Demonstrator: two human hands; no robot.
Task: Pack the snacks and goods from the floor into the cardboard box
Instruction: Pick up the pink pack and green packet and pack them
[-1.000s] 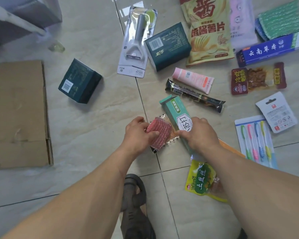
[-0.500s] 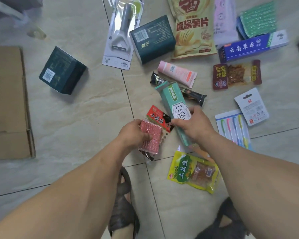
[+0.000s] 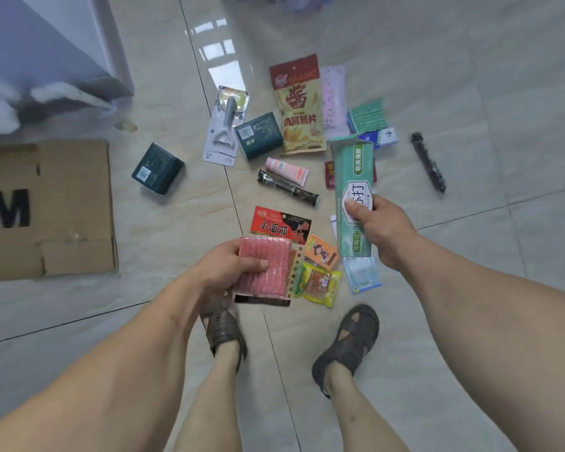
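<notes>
My left hand [image 3: 224, 272] grips a pink scouring-pad pack [image 3: 265, 265], lifted off the floor. My right hand [image 3: 384, 228] grips a long green toothpaste box [image 3: 354, 187], held up above the goods. The cardboard box [image 3: 75, 203] lies closed at the far left on the tiles. Under my hands lie a red snack packet [image 3: 279, 223], an orange packet [image 3: 322, 251] and a yellow-green packet [image 3: 320, 283]. Farther off are a crisps bag [image 3: 299, 106], a pink tube [image 3: 286, 169], a dark snack bar [image 3: 287, 187], two dark green boxes [image 3: 157, 168] [image 3: 258, 135] and a carded peeler [image 3: 225, 125].
A grey cabinet [image 3: 46, 50] stands at the top left behind the cardboard box. A black pen-like item [image 3: 428, 163] lies to the right. Green sponges [image 3: 367, 115] and a pink pack [image 3: 333, 99] lie at the back. My sandalled feet [image 3: 224, 331] [image 3: 349, 340] stand below the goods.
Both hands have lifted their items off the floor and the view has risen, as if I stood up. The toothpaste box now points upward, and packets beneath are uncovered.
</notes>
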